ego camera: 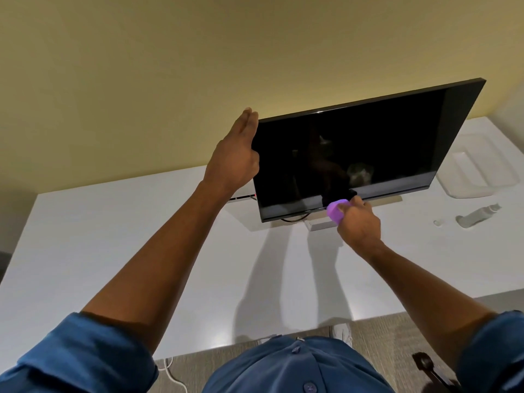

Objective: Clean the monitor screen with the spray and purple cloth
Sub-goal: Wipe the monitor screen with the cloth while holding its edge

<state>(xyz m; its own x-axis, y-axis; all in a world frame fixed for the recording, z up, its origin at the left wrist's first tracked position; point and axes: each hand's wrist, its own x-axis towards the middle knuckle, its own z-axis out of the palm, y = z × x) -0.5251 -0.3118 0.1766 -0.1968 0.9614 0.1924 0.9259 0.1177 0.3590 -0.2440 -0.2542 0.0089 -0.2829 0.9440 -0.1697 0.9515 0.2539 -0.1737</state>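
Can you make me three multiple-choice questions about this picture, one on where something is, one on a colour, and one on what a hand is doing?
1. Where does the spray bottle lie?
A. on the white table, to the right of the monitor
B. in the left hand
C. on the floor

2. What colour is the cloth?
A. yellow
B. purple
C. green

3. What is the right hand doing?
A. resting flat on the table
B. holding the spray bottle
C. gripping the cloth against the lower edge of the screen

Answers:
1. A, since the bottle lies on its side on the tabletop, right of the screen.
2. B, as the bunched cloth in the fist is plainly purple.
3. C, because the fingers curl round the cloth at the screen's bottom edge, while the left hand holds the monitor's left edge.
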